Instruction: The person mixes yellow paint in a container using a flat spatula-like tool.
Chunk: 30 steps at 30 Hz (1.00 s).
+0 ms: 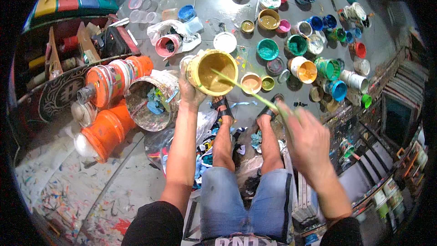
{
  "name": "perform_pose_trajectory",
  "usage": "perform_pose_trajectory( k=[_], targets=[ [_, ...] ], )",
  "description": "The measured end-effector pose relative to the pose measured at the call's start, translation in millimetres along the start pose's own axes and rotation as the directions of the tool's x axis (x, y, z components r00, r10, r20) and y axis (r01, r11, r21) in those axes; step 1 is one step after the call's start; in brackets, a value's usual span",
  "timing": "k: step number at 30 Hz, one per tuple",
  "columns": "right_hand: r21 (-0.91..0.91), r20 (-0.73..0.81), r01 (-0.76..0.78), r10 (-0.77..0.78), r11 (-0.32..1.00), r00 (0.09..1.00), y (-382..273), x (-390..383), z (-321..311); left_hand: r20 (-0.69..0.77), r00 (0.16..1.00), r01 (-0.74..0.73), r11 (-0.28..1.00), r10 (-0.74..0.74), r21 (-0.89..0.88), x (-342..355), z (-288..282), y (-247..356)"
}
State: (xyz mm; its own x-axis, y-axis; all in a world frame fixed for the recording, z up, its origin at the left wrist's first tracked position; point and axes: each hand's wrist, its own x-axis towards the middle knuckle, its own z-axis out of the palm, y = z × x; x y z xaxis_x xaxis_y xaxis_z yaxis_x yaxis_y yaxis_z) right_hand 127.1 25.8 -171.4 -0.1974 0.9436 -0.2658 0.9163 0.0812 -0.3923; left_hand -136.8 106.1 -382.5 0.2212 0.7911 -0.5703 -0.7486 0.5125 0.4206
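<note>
My left hand [189,92] is closed on the left side of a yellow tub [195,70], holding it up with its mouth tipped toward me. Ochre-yellow paint [216,81] coats the inside. A thin yellow-green stick [248,87] runs from my right hand [306,139] into the tub, its far end against the paint. My right fingers are pinched round the stick's near end and slightly blurred. Just beyond the stick stand a small tub of peach paint [251,83] and a smaller one of olive paint [267,83].
Many open paint pots cover the floor ahead and right, among them an orange one [303,70] and a green one [267,49]. Orange buckets [111,125] lie at the left beside a rubbish-filled bucket [152,84]. Scraps [207,155] lie around my sandalled feet.
</note>
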Motion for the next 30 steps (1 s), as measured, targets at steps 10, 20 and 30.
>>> perform_pose_trajectory(
  k=[10, 20, 30],
  targets=[
    [-0.082, 0.043, 0.418, -0.416, 0.905, 0.908, 6.2, 97.2, 40.5, 0.116, 0.988, 0.061, 0.954, -0.098, 0.293, 16.5, 29.7, 25.1],
    [-0.081, -0.195, 0.476, -0.482, 0.876, 0.854, 0.6, 66.0, 1.6, 0.095, 0.994, 0.008, 0.926, -0.047, 0.377, -2.0, 53.0, 35.3],
    [-0.198, -0.377, 0.481, -0.519, 0.854, 0.767, -18.3, 28.2, -53.3, 0.207, 0.978, -0.095, 0.853, -0.016, 0.513, -37.9, 143.8, 89.0]
  ],
)
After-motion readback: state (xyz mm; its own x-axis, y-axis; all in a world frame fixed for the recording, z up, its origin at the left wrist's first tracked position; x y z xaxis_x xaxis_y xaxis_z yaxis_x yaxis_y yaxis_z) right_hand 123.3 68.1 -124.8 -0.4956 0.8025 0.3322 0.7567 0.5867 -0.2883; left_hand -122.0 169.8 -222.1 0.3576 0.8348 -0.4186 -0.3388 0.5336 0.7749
